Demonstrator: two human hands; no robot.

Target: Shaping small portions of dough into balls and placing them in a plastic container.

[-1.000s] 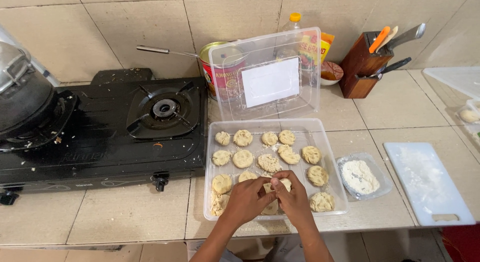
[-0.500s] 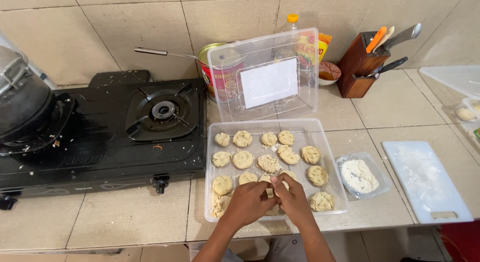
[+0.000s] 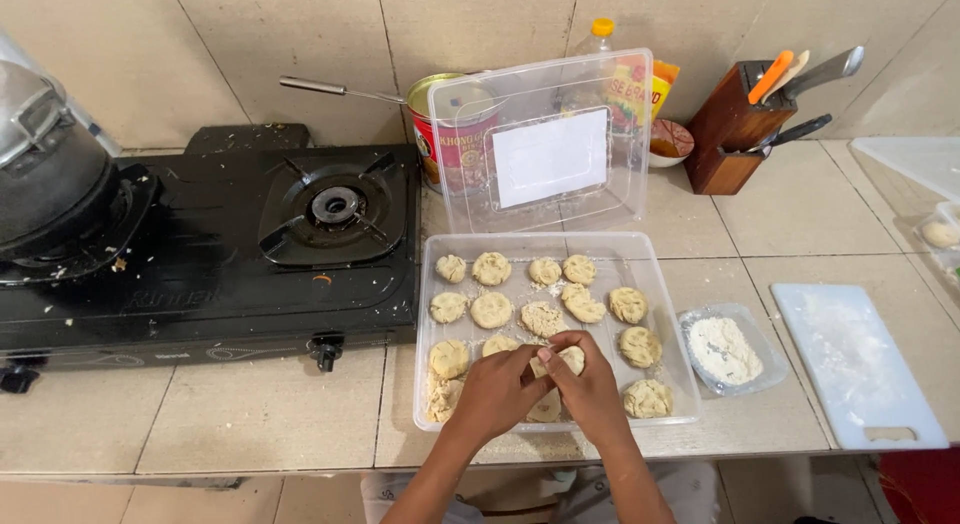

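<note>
While both hands stay over the clear rectangular plastic tray (image 3: 672, 314), left hand (image 3: 497, 391) and right hand (image 3: 590, 389) have closed together. Fingers now pinch one pale round dough piece (image 3: 560, 361); the other pieces lie unmoved.

We have one head-worn view, looking steeply down onto the tiled counter (image 3: 270, 414) from close above; wall tiles fill the upper frame, our forearms enter bottom centre.

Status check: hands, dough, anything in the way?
Left hand and right hand together, pinching a dough piece over the clear tray. Other dough rounds crowd close.
</note>
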